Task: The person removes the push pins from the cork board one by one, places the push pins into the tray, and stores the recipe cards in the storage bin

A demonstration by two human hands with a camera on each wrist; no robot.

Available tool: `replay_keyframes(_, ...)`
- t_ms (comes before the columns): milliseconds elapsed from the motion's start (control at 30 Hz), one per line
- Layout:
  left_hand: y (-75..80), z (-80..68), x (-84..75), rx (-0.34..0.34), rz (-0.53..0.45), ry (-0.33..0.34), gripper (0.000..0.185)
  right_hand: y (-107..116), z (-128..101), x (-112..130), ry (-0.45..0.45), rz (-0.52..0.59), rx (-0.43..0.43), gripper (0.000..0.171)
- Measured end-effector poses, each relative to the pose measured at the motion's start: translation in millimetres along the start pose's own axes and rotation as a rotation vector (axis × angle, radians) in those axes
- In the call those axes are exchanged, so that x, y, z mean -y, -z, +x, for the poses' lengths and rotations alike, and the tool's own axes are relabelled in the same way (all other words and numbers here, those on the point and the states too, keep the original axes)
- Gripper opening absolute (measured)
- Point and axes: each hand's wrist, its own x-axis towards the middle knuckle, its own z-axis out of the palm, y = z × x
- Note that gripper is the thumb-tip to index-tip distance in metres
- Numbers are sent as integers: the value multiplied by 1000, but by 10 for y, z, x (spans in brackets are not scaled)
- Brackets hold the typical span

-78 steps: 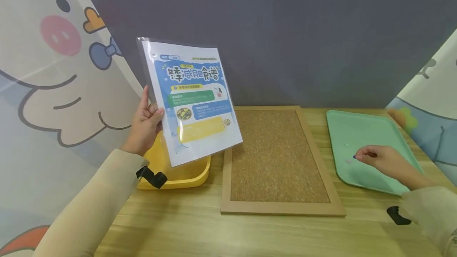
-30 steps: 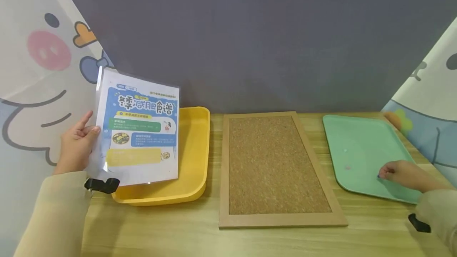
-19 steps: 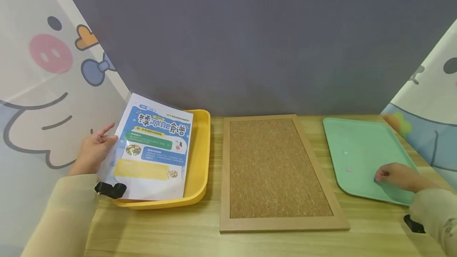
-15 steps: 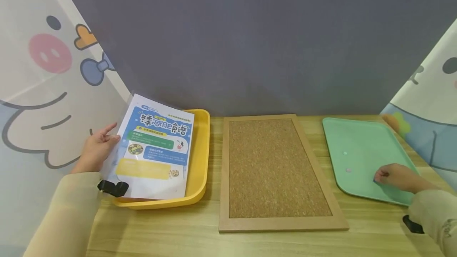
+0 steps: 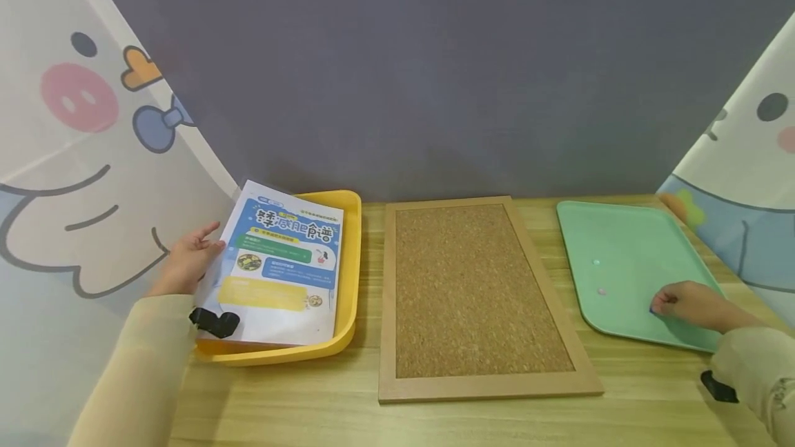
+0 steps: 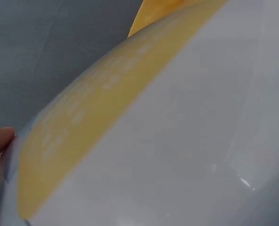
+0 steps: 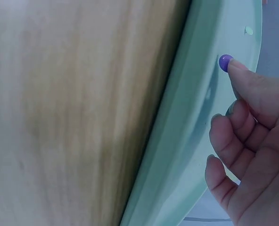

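Observation:
At the left, my left hand [image 5: 186, 262] pinches the left edge of a laminated printed sheet [image 5: 282, 267] between thumb and fingers. The sheet, with blue, green and yellow blocks, lies tilted over the yellow tray [image 5: 350, 267], covering most of it. Seen from the left wrist, the sheet [image 6: 177, 132] bows and fills much of the view, with a thumb tip [image 6: 0, 140] at its edge. Over the light green tray [image 5: 627, 226], my right hand [image 5: 698, 305] pinches a purple round-headed pushpin [image 7: 225, 62] between thumb and index finger.
A wood-framed cork board [image 5: 478, 288] lies between the two trays on the wooden table [image 5: 298, 405]. Two small pale pieces, one whitish [image 5: 596, 262] and one pink [image 5: 601, 291], sit on the green tray. A grey panel [image 5: 385, 74] stands behind.
My left hand has brought the sheet down from in front of the grey panel onto the yellow tray. My right hand has moved a little right over the green tray, still pinching the pushpin.

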Motion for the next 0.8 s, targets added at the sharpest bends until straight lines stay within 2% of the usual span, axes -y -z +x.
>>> replay_keyframes(233,-110,83,19,8,-3,8,60,-22,1,-21,-18,6,20,11)
replay_keyframes(467,-119,84,73,78,60,58,63,-39,2,-76,-19,6,5,11)
replay_keyframes(533,-132,80,90,48,114,41,63,-40,1,-68,-11,11,1,12)
replay_keyframes(667,-175,61,77,-24,316,-45,62,-24,1,-27,-19,25,9,13)
replay_keyframes(800,-205,16,12,-1,456,-47,60,-11,4,5,-37,47,14,13)
